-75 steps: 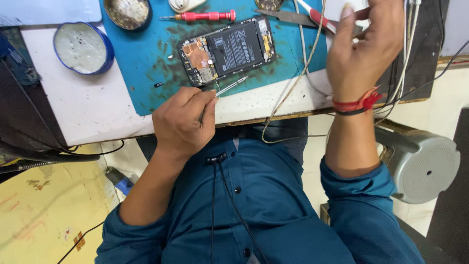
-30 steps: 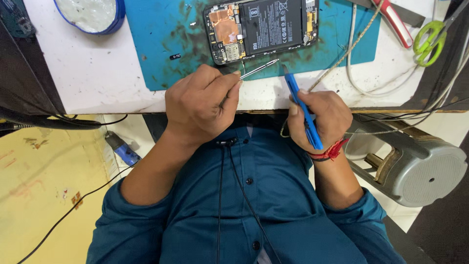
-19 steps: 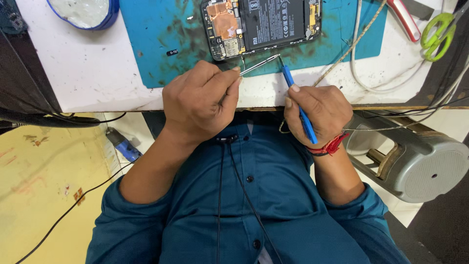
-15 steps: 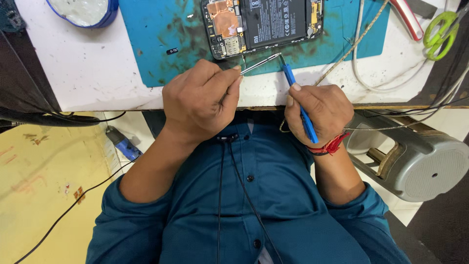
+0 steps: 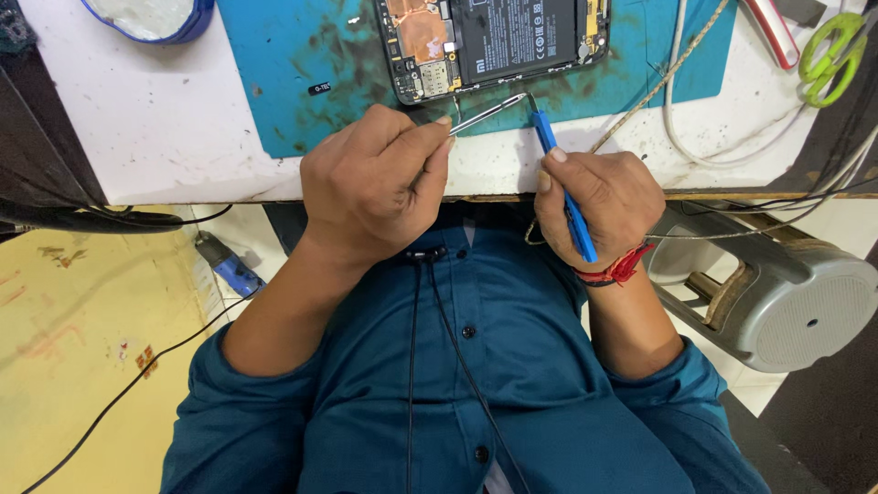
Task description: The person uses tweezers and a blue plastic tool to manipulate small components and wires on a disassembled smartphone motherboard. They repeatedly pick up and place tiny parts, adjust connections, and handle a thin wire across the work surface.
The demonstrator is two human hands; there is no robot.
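Blue-rimmed round dish [image 5: 151, 16] with pale contents sits at the white table's [image 5: 165, 119] far edge. On the stained teal rubber mat [image 5: 311, 64] lies an opened black phone [image 5: 494, 41], copper shield and dark battery exposed. Left hand [image 5: 375, 187] pinches slim metal tweezers [image 5: 485, 113]; right hand [image 5: 599, 206] grips a blue-handled screwdriver [image 5: 560, 178], both tips just beside the phone's lower edge.

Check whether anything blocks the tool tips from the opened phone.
Nothing visible does. Tweezers in the left hand and the blue-handled tool in the right hand both reach the opened phone at its near edge; cables lie off to the right.
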